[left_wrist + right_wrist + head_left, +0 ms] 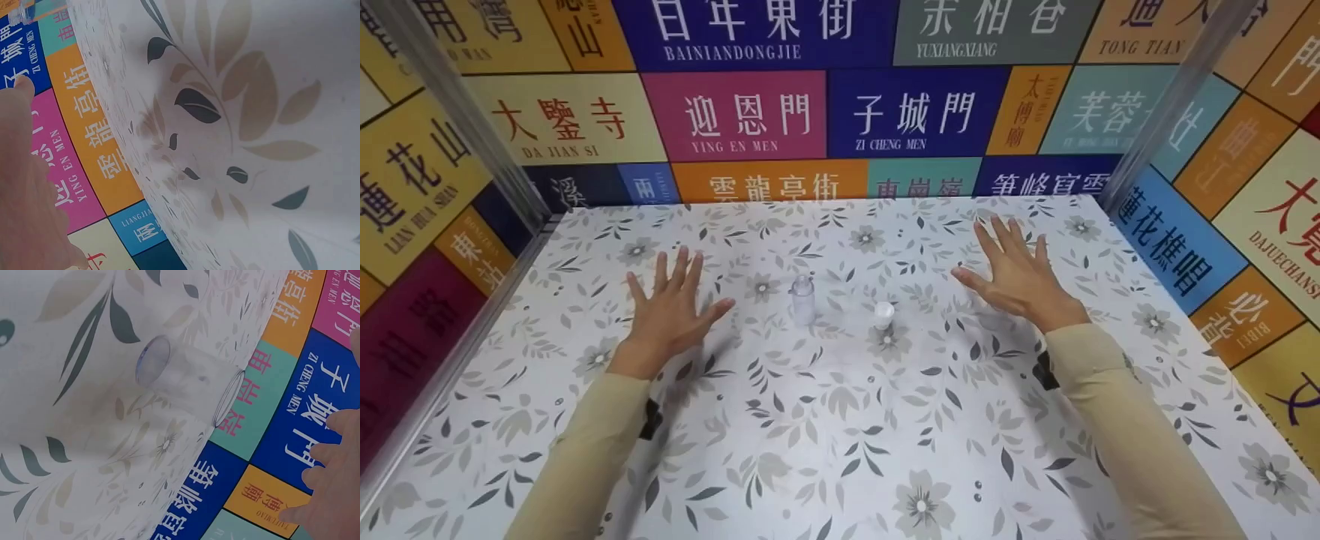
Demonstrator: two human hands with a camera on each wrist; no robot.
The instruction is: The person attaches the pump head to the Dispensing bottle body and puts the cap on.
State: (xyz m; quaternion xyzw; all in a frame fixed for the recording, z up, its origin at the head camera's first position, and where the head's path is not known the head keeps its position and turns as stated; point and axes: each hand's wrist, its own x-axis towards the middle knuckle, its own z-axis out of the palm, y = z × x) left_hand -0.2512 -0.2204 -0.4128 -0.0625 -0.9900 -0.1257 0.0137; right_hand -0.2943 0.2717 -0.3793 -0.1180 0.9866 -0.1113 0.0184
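Note:
Two small clear containers stand near the middle of the floral-patterned table [840, 420]. One is a bottle [803, 301] with a narrower top; part of a clear object shows at the left wrist view's top corner. To its right is a small see-through cup [884, 315], seen larger in the right wrist view as a cylindrical cup [191, 379]. My left hand [669, 311], fingers spread, is left of the bottle and apart from it. Off to the right of the cup, my right hand [1020, 281] has its fingers spread too. Neither hand holds anything.
Behind the table rises a wall [735, 116] of coloured panels with Chinese characters, continuing along both sides. Transparent upright strips [1177, 105] mark its corners. Dark straps [1044, 371] show under the beige sleeves [1117, 405].

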